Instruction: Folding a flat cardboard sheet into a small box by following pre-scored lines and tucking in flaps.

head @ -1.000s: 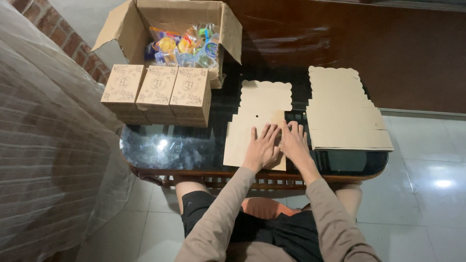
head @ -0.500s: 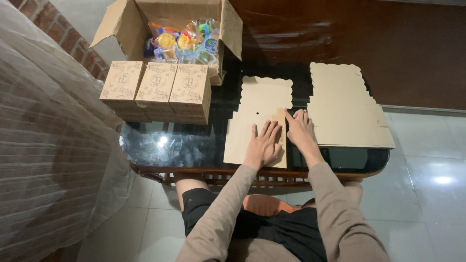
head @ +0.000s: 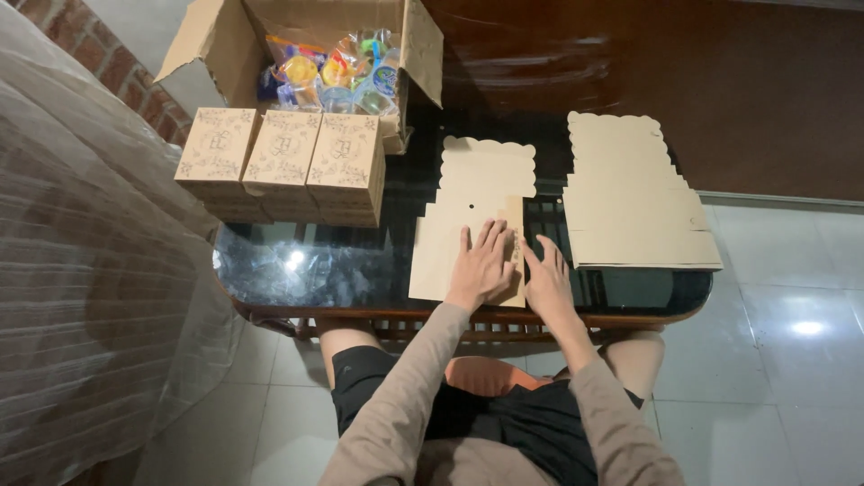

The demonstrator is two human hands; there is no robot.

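Boxes (head: 281, 162), 3 closed tan ones in a row, stand at the surface's (head: 297, 265) far left corner, and behind them an open carton (head: 236, 36) of bright wrapped items sits at the far edge. Nearer the middle a flat blank (head: 472, 229) lies from the scalloped far end to the near edge, and this is the piece being worked. The left hand (head: 484, 265) lies flat on its near right part, fingers spread, gripping nothing. The right hand (head: 547, 283) rests just beside it, at the blank's right edge, its grip likewise open and flat. A stack (head: 630, 193) of more blanks lies by the right edge. The dark glass top looks slick, so uneven pressing could likely skid the blank toward the near edge or crease it off its score line. A wide right elbow might also nudge the stack askew.
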